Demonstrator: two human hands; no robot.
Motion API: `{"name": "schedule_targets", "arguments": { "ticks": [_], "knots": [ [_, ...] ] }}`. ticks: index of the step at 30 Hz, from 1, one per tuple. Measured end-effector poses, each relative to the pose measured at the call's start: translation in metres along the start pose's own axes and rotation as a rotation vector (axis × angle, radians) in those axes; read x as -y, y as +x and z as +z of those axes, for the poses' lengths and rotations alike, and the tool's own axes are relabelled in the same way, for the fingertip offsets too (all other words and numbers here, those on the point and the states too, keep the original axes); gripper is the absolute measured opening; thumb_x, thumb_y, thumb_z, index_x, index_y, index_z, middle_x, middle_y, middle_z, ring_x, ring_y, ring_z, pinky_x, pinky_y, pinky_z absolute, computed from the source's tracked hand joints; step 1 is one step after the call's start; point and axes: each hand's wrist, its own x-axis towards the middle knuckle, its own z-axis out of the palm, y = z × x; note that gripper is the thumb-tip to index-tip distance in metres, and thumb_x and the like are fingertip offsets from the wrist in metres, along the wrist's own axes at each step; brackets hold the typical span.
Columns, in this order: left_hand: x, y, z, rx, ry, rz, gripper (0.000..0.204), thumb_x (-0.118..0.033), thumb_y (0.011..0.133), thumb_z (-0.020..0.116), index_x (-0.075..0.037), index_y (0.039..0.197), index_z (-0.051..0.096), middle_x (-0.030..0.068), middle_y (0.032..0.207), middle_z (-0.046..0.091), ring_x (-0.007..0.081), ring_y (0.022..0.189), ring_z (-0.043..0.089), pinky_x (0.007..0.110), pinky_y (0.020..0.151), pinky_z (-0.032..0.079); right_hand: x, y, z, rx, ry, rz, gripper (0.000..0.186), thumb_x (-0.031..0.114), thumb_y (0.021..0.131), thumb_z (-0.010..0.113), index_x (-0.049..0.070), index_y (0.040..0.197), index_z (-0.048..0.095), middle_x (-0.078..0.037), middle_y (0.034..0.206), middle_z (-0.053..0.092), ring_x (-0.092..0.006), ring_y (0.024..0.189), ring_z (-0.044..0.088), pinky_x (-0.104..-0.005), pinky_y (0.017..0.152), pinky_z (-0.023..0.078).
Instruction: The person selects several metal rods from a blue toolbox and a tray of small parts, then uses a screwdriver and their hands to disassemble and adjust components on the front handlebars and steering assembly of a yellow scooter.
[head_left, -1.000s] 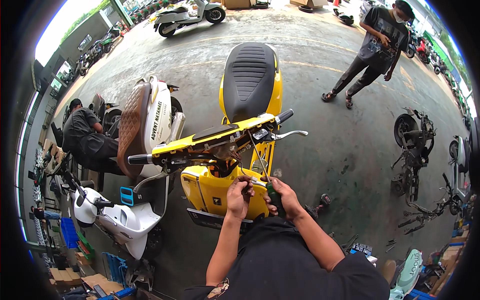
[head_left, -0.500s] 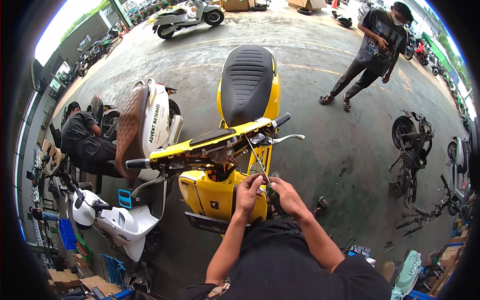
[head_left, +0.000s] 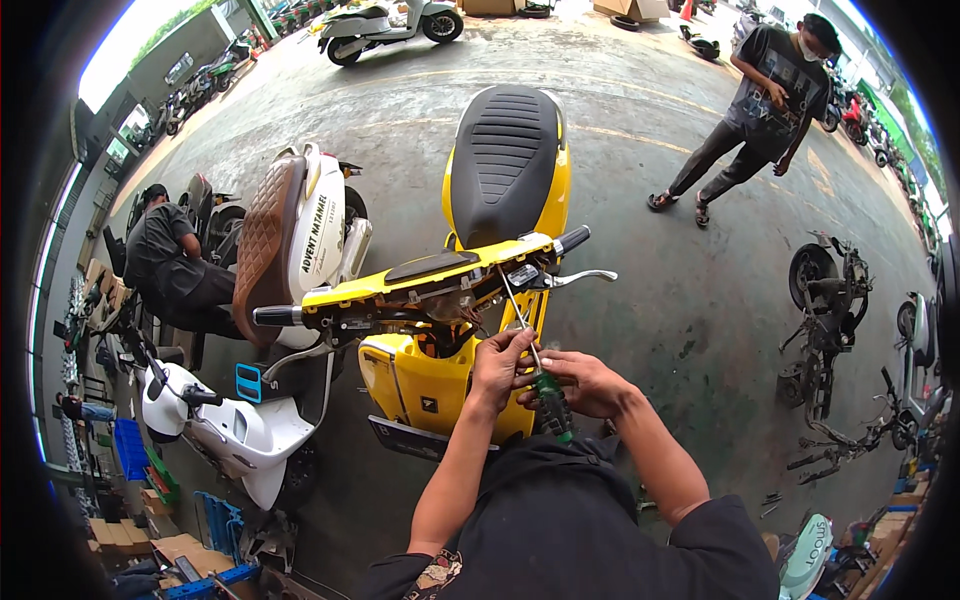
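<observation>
Near side of the scooter handlebar [head_left: 432, 268], the right hand [head_left: 592, 386] holds the green-handled screwdriver [head_left: 552, 402] in curled fingers. The left hand [head_left: 497, 372] is narrowed beside the shaft, grip unclear. The tool's long axis points toward the handlebar's right half.

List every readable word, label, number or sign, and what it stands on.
I don't copy wording, only where it stands:
White side panel: large dark capitals, legible.
Mint-green panel: lettering, legible.
Dark shirt, upper right: pale letters, partly legible.
Yellow front panel: dark badge, too small to read.
</observation>
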Motion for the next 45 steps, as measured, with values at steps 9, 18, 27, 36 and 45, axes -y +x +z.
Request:
{"name": "schedule_targets", "arguments": {
  "ticks": [9, 18, 27, 36, 45],
  "knots": [
    [0.001, 0.013, -0.003, -0.024, 0.032, 0.102, 0.027, -0.024, 0.086, 0.076, 0.000, 0.095, 0.069, -0.0007, 0.075, 0.063, 0.0018, 0.051, 0.043, 0.018, 0.045, 0.035, -0.005, 0.021, -0.039, 0.061, -0.217, -0.074, 0.036, 0.024, 0.094, 0.066, 0.000, 0.119, 0.055, -0.007, 0.099, 0.066, -0.0153, 0.091, 0.066, -0.0279, 0.076, 0.056],
    [-0.004, 0.011, 0.000, -0.031, -0.006, 0.054, 0.022, -0.022, 0.088, 0.074, 0.000, 0.092, 0.069, -0.0017, 0.072, 0.061, 0.0018, 0.048, 0.042, 0.019, 0.043, 0.033, 0.020, 0.016, -0.025, 0.113, -0.243, 0.069, 0.030, 0.015, 0.089, 0.070, 0.001, 0.111, 0.055, -0.011, 0.100, 0.067, -0.0195, 0.097, 0.066, -0.0291, 0.079, 0.053],
    [-0.004, 0.014, 0.004, -0.066, 0.027, 0.084, 0.023, -0.022, 0.091, 0.071, 0.000, 0.090, 0.067, -0.0005, 0.067, 0.060, 0.0026, 0.046, 0.042, 0.021, 0.043, 0.035, 0.026, 0.014, -0.031, 0.307, 0.024, 0.106, 0.035, 0.018, 0.094, 0.064, 0.000, 0.122, 0.053, -0.013, 0.107, 0.067, -0.0253, 0.105, 0.066, -0.0318, 0.083, 0.056],
    [-0.009, 0.010, 0.008, -0.096, -0.100, 0.050, 0.019, -0.019, 0.089, 0.072, -0.001, 0.088, 0.067, -0.0002, 0.069, 0.061, 0.0018, 0.047, 0.041, 0.020, 0.045, 0.036, 0.033, 0.019, -0.018, 0.217, -0.064, 0.145, 0.052, 0.022, 0.079, 0.082, 0.005, 0.118, 0.052, -0.001, 0.096, 0.062, -0.0105, 0.081, 0.060, -0.0258, 0.069, 0.049],
    [0.002, 0.018, 0.010, -0.114, -0.153, 0.030, 0.020, -0.020, 0.091, 0.070, -0.001, 0.089, 0.067, 0.0004, 0.071, 0.062, 0.0034, 0.046, 0.042, 0.021, 0.043, 0.036, 0.025, 0.029, -0.029, 0.239, -0.306, 0.068, 0.057, 0.025, 0.083, 0.078, 0.004, 0.127, 0.048, -0.005, 0.104, 0.062, -0.0137, 0.096, 0.061, -0.0282, 0.080, 0.051]
  ]
}}
